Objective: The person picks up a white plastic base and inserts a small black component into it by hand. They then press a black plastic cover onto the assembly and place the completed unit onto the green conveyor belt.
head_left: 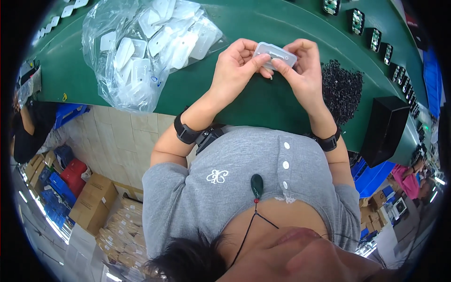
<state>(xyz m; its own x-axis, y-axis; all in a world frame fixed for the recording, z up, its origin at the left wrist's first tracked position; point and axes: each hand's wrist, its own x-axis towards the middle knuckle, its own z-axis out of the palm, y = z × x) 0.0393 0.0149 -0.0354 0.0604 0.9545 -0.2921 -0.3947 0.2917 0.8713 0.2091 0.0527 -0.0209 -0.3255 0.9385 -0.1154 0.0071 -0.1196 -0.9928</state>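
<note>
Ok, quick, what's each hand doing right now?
Left hand: closed, fingers and thumb holding one end of the whitish plastic piece.
Right hand: closed, holding the other end of the same piece.

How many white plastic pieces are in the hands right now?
1 visible: the rectangular white piece, held between the left hand and the right hand, both thumbs on it. Another stacked behind it would be hidden.
</note>
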